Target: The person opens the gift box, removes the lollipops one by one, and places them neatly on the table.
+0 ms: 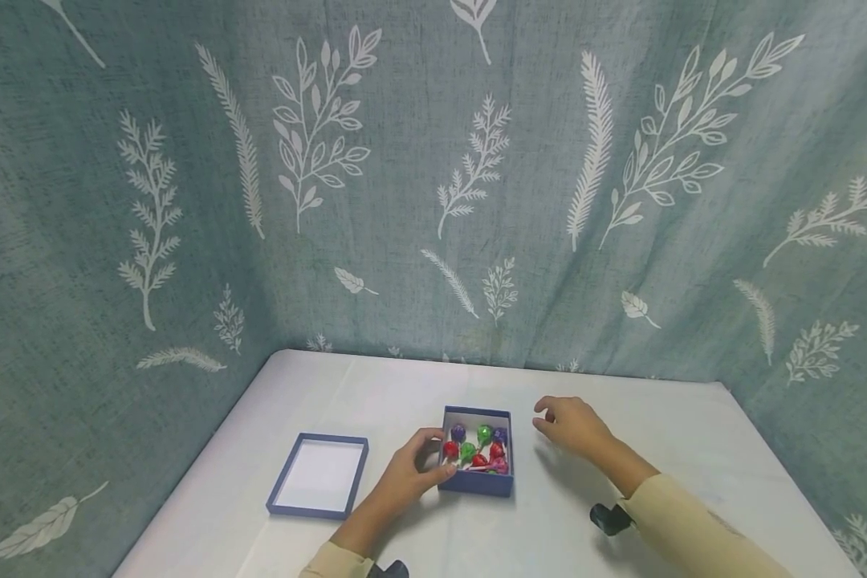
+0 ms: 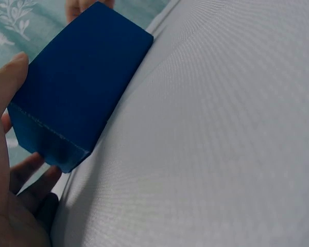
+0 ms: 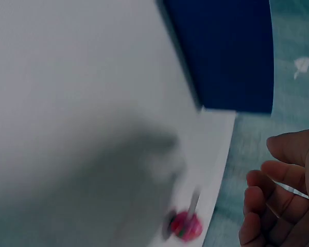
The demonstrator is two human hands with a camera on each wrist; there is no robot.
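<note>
A blue box (image 1: 474, 482) with a pale inside stands on the white table and holds several lollipops (image 1: 485, 434) in purple, green, red and pink wrappers. My left hand (image 1: 412, 471) grips its left side, the thumb at the front corner and the fingers along the left wall. In the left wrist view, the thumb (image 2: 11, 77) lies at the box's upper edge. To the right of the box, apart from it, my right hand (image 1: 574, 424) hovers over the table with fingers loosely bent and nothing between them. A blurred pink lollipop (image 3: 186, 225) shows near that hand in the right wrist view.
A blue-rimmed box lid (image 1: 318, 475) lies inside up on the table, left of my left hand. Green curtains (image 1: 419, 160) with white leaf prints hang behind and beside the white table (image 1: 549, 530).
</note>
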